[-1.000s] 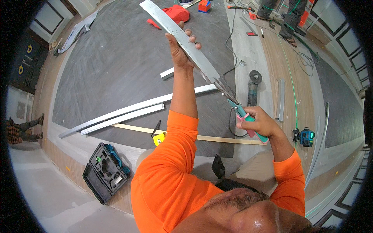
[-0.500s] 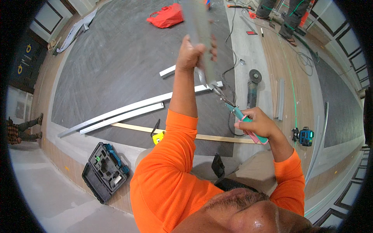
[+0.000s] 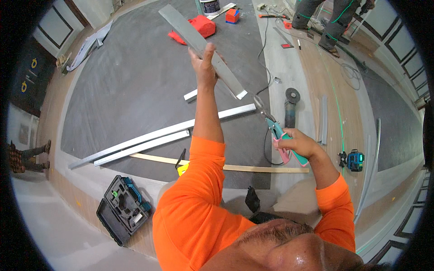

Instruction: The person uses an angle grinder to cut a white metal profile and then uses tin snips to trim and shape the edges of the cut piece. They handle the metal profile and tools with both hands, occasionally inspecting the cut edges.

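My left hand [image 3: 205, 68] is closed around a grey metal channel [image 3: 229, 77], held up at a slant with its far end toward the upper left. A bright bent flap shows at the channel's near end. My right hand [image 3: 299, 145] grips tin snips [image 3: 272, 126] with teal and pink handles. The snips' jaws point at the channel's near end, with a small gap between them. On the dark floor sheet under my left arm lie a long metal channel [image 3: 149, 135], a shorter one [image 3: 142, 149] and a thin wooden strip [image 3: 253, 169].
An angle grinder [image 3: 290, 108] with its cord lies beyond the snips. A laser level [image 3: 355, 160] stands at the right, casting a green line. An open tool case [image 3: 123, 210] sits lower left, a yellow tape measure [image 3: 182, 170] by my left arm. Another person's legs [image 3: 337, 25] are upper right.
The channel in my left hand has come away from the snips' jaws and swung toward the upper left. My right hand keeps its hold on the snips, almost in place.
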Demonstrator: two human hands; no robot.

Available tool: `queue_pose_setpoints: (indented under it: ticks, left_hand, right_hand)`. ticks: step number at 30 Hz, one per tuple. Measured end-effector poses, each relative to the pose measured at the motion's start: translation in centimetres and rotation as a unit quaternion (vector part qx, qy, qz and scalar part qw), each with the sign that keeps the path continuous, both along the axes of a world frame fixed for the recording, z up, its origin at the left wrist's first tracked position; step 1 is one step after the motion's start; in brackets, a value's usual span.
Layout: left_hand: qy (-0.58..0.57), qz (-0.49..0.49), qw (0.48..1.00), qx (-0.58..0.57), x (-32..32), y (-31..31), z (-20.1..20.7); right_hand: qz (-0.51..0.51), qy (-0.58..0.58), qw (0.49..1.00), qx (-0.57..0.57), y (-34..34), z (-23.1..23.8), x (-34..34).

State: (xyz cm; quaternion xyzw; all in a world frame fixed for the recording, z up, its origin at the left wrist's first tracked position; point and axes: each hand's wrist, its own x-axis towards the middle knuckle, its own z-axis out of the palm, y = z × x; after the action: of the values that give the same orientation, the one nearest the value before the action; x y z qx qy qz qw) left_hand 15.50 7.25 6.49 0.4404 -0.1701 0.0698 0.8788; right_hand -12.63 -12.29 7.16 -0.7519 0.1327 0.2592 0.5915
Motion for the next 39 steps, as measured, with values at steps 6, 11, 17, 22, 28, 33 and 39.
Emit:
queue_pose_setpoints:
  ticks: [6,11,17,22,28,33,39]
  left_hand:
    - [-0.118,-0.017,0.978,0.172,0.3,-1.2,-0.9]
    - [-0.172,-0.084,0.945,0.265,-1.5,-3.2,-1.8]
    - [-0.364,-0.070,0.858,0.355,-5.6,-5.9,0.0]
    - [-0.393,-0.118,0.831,0.375,-7.5,-7.0,0.3]
    - [-0.442,-0.060,0.798,0.406,-9.2,-7.6,1.3]
    - [-0.185,-0.061,0.975,0.106,-10.7,-11.0,-1.1]
    - [0.008,-0.344,0.928,0.142,-11.9,-11.7,-2.2]
  right_hand:
    - [-0.194,-0.024,0.959,0.207,-0.2,-0.2,0.7]
    - [-0.249,-0.064,0.895,0.364,-0.6,0.9,0.7]
    - [-0.245,-0.116,0.844,0.464,-1.8,-0.4,0.8]
    - [-0.195,-0.168,0.804,0.536,-2.0,0.0,0.6]
    - [-0.241,-0.169,0.825,0.482,-1.5,0.9,0.4]
    - [-0.265,-0.166,0.843,0.438,-0.8,2.1,0.4]
    - [-0.297,-0.161,0.858,0.388,0.1,3.4,0.3]
